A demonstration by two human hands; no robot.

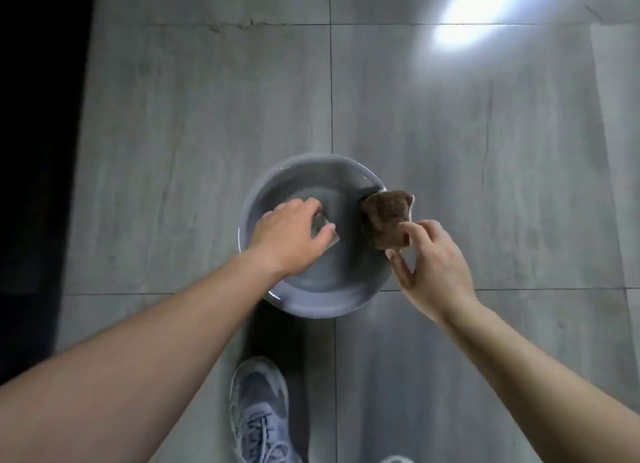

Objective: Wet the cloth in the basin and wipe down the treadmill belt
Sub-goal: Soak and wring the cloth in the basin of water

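Note:
A round grey basin (304, 303) stands on the tiled floor and has water in it. My right hand (433, 265) pinches a brown cloth (388, 216) by its near edge. The cloth hangs bunched over the basin's right rim. My left hand (291, 237) reaches over the basin's left half. Its fingers and thumb curl around a small pale grey piece (323, 235) just above the water. I cannot tell what that piece is.
Grey floor tiles (485, 151) surround the basin. A black surface (38, 151) runs along the left edge of the view. My grey shoe (259, 414) stands just in front of the basin. A bright light glare (478, 15) lies on the far right tiles.

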